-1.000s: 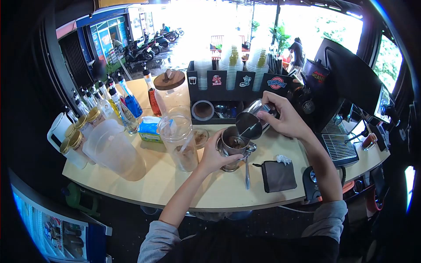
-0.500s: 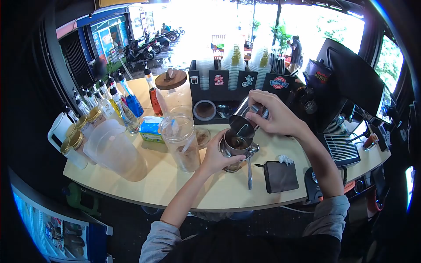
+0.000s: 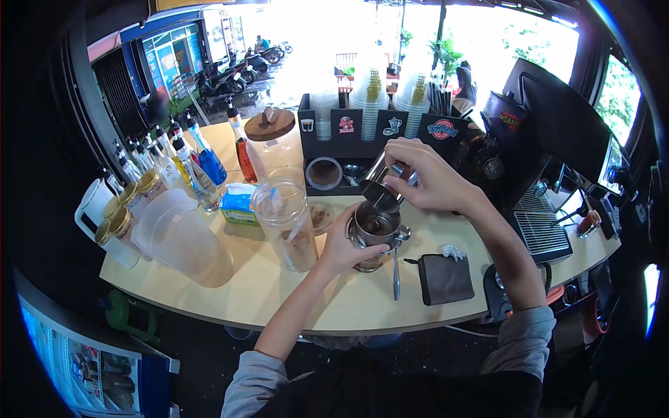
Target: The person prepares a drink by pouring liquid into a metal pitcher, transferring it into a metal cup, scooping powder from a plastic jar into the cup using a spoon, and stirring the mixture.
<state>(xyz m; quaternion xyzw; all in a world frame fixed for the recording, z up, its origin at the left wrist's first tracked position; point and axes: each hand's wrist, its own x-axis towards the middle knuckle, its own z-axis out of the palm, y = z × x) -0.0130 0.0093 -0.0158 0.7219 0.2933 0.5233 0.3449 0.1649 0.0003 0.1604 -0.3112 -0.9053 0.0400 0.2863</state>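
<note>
My right hand (image 3: pixel 432 177) grips a shiny metal pitcher (image 3: pixel 380 182) by its handle side and tilts it, mouth down, just above a metal cup (image 3: pixel 377 226). Around the cup's left side curl the fingers of my left hand (image 3: pixel 345 244). Dark brown contents show inside the cup; whether liquid is flowing is unclear. A glass-like base appears beneath it. Beside the cup, a spoon handle (image 3: pixel 396 279) points toward the table's front edge. Left of my left hand stands a tall clear jar (image 3: pixel 289 230) with brown residue, near a small round dish (image 3: pixel 320 217).
A folded dark cloth (image 3: pixel 446 280) lies right of the cup. Behind is a black cup organizer (image 3: pixel 327 157) with stacked plastic cups. Syrup bottles (image 3: pixel 209 161), a tissue pack (image 3: pixel 238 203) and a large plastic pitcher (image 3: pixel 182 237) stand left; an espresso machine (image 3: pixel 543 230) is right.
The metal pitcher and my right hand have shifted slightly up and left, still tilted over the cup. My left hand stays round the cup. In the background, a person has changed posture.
</note>
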